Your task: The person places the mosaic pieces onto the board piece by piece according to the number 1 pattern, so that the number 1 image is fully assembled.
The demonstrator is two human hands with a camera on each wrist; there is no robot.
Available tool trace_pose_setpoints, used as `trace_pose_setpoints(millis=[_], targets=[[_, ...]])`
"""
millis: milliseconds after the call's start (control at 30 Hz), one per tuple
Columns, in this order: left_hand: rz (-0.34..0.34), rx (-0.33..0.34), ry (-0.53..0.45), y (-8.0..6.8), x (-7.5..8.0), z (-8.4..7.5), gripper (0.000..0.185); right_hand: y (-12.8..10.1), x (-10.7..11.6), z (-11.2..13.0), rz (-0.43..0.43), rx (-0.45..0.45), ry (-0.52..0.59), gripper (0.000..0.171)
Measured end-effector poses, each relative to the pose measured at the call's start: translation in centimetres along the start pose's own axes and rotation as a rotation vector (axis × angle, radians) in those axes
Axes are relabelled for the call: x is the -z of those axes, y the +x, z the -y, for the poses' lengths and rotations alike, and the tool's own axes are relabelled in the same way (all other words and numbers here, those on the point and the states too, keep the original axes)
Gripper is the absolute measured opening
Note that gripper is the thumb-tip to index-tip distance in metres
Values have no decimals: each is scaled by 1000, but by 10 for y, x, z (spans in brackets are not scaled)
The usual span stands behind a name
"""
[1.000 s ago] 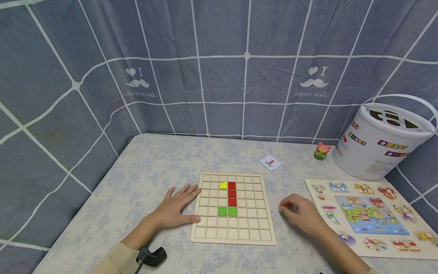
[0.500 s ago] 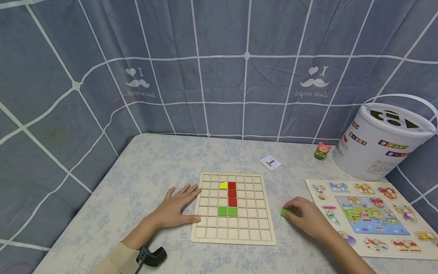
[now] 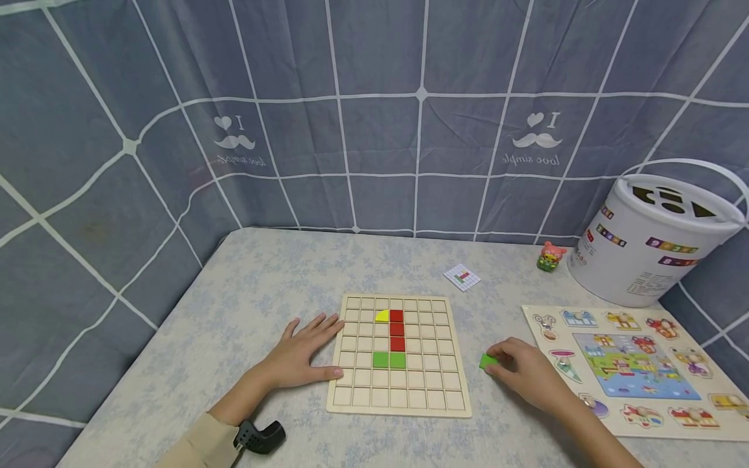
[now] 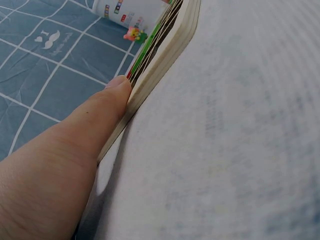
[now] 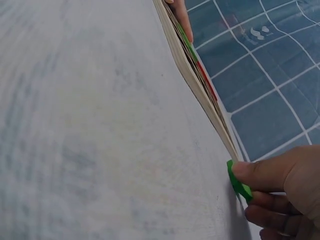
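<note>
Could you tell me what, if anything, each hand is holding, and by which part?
The right hand pinches a small green tile by its edges, at its fingertips. The left hand holds nothing; it rests flat against the wooden grid board.

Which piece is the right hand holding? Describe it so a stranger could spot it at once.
Start at the wooden grid board in the middle of the table. Just off its right edge, the right hand pinches a small green block at its fingertips. The board's two green tiles sit in cells; this block sits off the board, on the table side.
</note>
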State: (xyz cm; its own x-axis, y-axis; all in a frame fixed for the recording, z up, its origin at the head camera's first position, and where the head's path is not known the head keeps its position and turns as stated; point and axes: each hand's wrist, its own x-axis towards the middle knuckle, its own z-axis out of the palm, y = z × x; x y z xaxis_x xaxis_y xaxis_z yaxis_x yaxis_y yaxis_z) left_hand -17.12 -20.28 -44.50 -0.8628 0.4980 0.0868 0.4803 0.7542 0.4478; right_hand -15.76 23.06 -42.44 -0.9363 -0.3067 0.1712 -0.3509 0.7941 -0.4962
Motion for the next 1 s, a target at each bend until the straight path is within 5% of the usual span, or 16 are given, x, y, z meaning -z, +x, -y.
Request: trace_pose_setpoints(millis=[567, 1000], targets=[[1, -2, -5, 0, 0, 0, 89, 2, -1, 7, -6, 55, 165, 17], [4, -3, -3, -1, 1, 0, 90, 10, -3, 16, -5, 122, 192, 20]])
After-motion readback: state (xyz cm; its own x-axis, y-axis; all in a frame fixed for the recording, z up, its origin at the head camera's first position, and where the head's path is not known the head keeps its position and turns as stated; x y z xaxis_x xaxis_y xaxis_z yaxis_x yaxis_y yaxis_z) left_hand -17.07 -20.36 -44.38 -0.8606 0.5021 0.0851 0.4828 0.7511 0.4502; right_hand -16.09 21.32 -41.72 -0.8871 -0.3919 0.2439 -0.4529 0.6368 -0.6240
